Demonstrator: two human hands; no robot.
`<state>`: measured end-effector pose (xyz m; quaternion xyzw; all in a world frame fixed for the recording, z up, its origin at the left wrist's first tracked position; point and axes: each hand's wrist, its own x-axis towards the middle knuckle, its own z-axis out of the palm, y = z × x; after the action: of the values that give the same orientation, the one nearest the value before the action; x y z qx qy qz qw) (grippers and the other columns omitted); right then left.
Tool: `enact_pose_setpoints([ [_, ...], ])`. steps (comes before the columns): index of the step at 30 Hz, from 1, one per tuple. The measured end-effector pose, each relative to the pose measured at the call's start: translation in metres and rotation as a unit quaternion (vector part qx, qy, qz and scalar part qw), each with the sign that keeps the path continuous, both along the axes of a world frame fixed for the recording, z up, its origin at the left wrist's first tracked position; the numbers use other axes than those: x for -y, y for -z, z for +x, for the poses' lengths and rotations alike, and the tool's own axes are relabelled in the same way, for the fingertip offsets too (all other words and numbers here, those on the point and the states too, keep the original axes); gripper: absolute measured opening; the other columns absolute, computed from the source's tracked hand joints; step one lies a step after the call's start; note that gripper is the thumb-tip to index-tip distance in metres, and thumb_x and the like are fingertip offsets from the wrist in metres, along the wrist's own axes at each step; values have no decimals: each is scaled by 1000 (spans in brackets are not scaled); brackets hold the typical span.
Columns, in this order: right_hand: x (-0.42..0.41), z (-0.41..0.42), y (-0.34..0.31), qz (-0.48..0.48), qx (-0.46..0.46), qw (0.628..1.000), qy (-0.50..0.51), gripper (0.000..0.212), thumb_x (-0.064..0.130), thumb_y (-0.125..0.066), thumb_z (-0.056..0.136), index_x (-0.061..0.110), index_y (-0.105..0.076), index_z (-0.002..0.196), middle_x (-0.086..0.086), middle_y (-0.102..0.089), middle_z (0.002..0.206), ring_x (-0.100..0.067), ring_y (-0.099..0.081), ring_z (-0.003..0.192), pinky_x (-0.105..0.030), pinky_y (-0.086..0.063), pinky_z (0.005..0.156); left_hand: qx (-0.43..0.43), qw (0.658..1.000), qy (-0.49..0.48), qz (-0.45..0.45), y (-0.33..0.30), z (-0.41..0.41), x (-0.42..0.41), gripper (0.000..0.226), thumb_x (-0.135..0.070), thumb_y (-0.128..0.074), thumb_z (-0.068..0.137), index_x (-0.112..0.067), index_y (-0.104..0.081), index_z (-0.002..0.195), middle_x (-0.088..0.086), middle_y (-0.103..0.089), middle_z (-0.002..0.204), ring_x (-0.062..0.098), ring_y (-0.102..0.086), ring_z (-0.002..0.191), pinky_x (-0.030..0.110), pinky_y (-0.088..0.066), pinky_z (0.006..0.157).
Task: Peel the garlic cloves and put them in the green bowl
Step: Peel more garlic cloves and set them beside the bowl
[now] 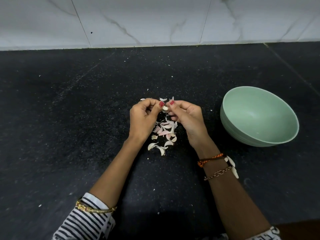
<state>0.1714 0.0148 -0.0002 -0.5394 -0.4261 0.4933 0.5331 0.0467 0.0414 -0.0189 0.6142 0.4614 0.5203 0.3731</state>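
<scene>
Left hand and right hand both pinch one clove at frame centre | pile just below | bowl at right, looks empty | risk: slick clove may pop out onto the counter | no writing visible

A home kitchen: black speckled stone counter against white marble-patterned wall tiles.

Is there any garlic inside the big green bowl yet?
No, the round pale green bowl shows only its bare inside, while both hands pinch one white garlic clove above the black counter.
</scene>
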Motion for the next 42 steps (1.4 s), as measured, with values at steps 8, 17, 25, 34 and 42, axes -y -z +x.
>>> enact_pose_setpoints([
  [8,-2,-8,9,81,72,994,32,8,8,-65,83,10,-69,76,-1,-68,73,-10,-64,70,-22,-54,69,-16,1000,-17,1,0,2,1,16,-16,-60,88,-10,-66,75,-7,-62,68,10,-55,63,26,-47,59],
  [17,-6,-7,18,138,161,974,73,11,2,-63,82,9,-69,77,12,-64,69,-1,-62,66,-21,-53,66,49,997,-8,-63,-2,7,2,29,-14,-59,89,-16,-59,60,-5,-58,59,11,-51,60,20,-44,58],
  [25,-8,0,20,226,263,934,82,11,11,-62,79,7,-72,75,14,-63,74,4,-58,69,-14,-47,69,101,986,8,-131,-4,9,4,35,-15,-57,90,-7,-56,56,-5,-50,51,0,-40,48,12,-36,50],
  [34,-9,8,18,237,263,935,30,9,9,-65,78,16,-71,77,21,-61,71,-5,-59,68,-19,-48,66,69,989,-12,-133,-9,14,10,31,-16,-54,92,-4,-59,64,12,-45,57,4,-37,43,15,-33,38],
  [42,-5,3,10,175,105,978,-50,16,0,-65,81,16,-67,78,4,-66,75,-11,-62,73,-30,-53,71,20,995,-76,-53,-4,3,1,47,-27,-49,90,-19,-29,48,-10,-29,46,3,-24,44,25,-25,46],
])
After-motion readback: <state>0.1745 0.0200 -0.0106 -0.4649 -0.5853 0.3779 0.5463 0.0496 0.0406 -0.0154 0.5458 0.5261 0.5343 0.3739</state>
